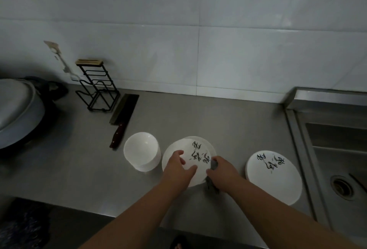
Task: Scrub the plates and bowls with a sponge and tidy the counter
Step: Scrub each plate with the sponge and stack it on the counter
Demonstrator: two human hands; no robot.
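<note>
Left hand (178, 164) is gripping the plate (196, 150) rim; right hand (221, 169) is clutching the sponge (211, 185) against the opposite edge.

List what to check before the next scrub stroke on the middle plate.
1. Left hand grips the middle plate: ok.
2. Right hand holds the sponge: ok.
3. Sponge against the plate's right edge: ok.
4. Knife lies apart from both hands: ok.
5. Bowl clear of the plate: cannot tell, they sit very close.
6. Dirt left on the plate: cannot tell, too dim.
</note>
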